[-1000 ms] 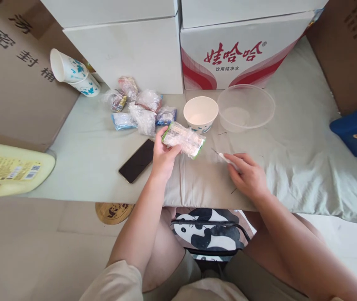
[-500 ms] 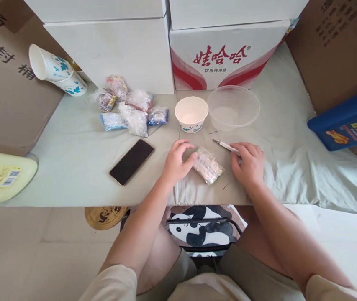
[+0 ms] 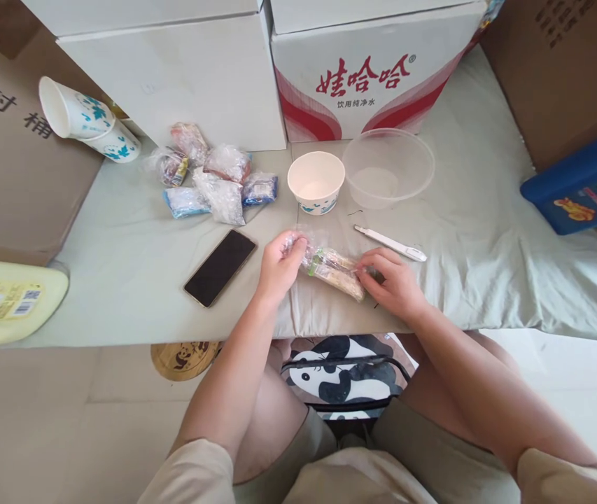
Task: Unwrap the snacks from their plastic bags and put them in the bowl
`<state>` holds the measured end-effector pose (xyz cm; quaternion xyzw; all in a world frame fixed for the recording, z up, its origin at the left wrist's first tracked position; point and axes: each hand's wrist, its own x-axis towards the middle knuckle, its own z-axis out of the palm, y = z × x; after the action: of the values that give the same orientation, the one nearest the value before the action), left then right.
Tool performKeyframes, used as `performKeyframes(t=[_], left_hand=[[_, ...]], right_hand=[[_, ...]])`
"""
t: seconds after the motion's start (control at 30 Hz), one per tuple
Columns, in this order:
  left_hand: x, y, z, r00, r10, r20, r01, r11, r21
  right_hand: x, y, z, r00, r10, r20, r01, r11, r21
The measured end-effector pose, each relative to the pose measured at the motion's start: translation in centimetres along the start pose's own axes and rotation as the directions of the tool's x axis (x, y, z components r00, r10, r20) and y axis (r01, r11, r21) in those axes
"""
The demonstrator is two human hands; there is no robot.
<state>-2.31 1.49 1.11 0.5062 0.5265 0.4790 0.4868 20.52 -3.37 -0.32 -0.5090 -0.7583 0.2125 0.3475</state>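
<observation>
A small packet point(image 3: 341, 278) with green edging lies in clear plastic wrap point(image 3: 306, 248) near the table's front edge. My left hand point(image 3: 278, 264) is closed, pinching the loose wrap at the packet's left end. The fingers of my right hand point(image 3: 391, 281) grip the right end of the same packet. Just beyond my right hand a white utility knife point(image 3: 390, 243) rests on the cloth, its tip pointing left. A paper bowl point(image 3: 315, 183) and a clear plastic bowl point(image 3: 388, 168) stand side by side behind the packet.
To the left lie a black phone point(image 3: 220, 268) and several wrapped packets point(image 3: 219, 196). Stacked paper cups point(image 3: 88, 120) lean against a cardboard box point(image 3: 19, 175). White cartons point(image 3: 172, 91) line the back. A yellow bottle point(image 3: 9, 301) and a blue container point(image 3: 581, 185) flank the table.
My right hand has let go of the utility knife, which now lies on the cloth, and has taken the packet's right end. My left hand now pulls wrap out to the left.
</observation>
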Motion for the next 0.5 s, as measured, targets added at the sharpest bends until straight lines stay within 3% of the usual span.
performKeyframes(t=[0.1,0.17,0.27,0.33,0.37,0.43,0.5], left_hand=[[0.8,-0.2,-0.7,0.990,-0.039,-0.137,0.024,0.994,-0.106],[1.3,-0.4,-1.6,0.971,-0.101,-0.215,0.078,0.991,-0.111],[1.7,-0.9,-2.9,0.952,-0.114,-0.283,0.122,0.992,0.011],[1.5,-1.2,-3.4,0.974,0.022,-0.226,0.017,0.986,0.168],[1.4,-1.3,-3.4,0.983,0.108,-0.151,-0.069,0.967,0.245],[1.0,-1.3,-3.1,0.975,0.219,0.049,-0.221,0.900,0.375],[0.7,-1.3,-2.7,0.960,0.213,0.183,-0.277,0.828,0.488]], right_hand=[[0.1,0.2,-0.8,0.996,0.021,-0.089,-0.020,1.000,0.004],[0.0,0.9,-1.4,0.977,0.123,-0.172,-0.126,0.992,-0.008],[-0.1,1.9,-2.1,0.895,0.320,-0.311,-0.329,0.944,0.023],[-0.1,2.2,-2.2,0.858,0.370,-0.357,-0.372,0.926,0.066],[0.0,2.1,-2.2,0.867,0.358,-0.346,-0.354,0.932,0.075],[0.2,1.9,-1.9,0.922,0.281,-0.268,-0.283,0.959,0.030],[0.4,1.5,-1.5,0.964,0.208,-0.167,-0.224,0.971,-0.083]])
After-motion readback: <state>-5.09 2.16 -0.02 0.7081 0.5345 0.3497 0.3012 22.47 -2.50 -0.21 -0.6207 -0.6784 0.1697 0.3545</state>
